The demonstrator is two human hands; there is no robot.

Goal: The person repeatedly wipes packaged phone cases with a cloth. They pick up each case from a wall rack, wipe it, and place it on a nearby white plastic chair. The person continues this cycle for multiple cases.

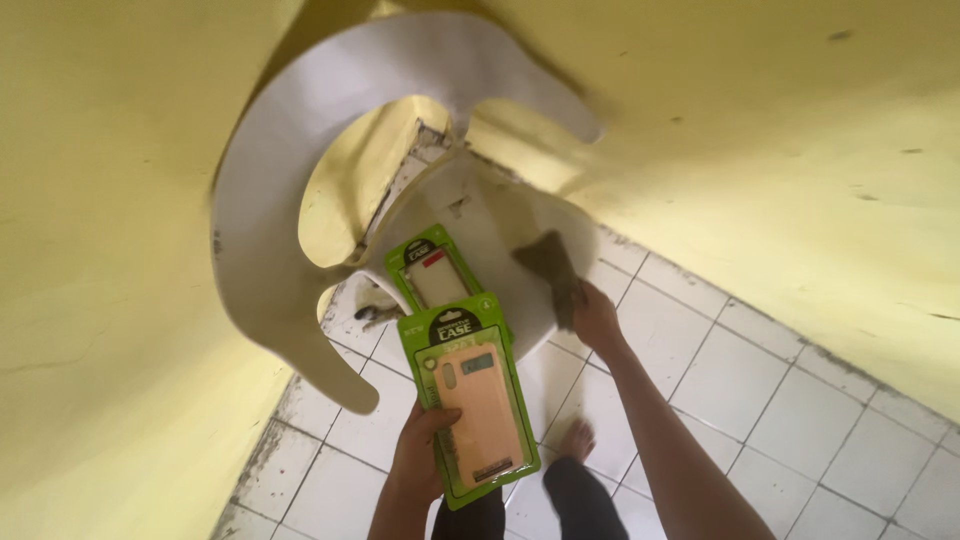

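Phone case in green packaging, pinched only at its lower edge by the left hand, could slip; right hand grips a cloth wiping the chair where another pack might get knocked off.

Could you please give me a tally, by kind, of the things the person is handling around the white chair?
Green phone-case packs: 2, one in the left hand with a peach case, one lying on the seat
Dark cloths: 1, under the right hand
White plastic chairs: 1
Total: 4
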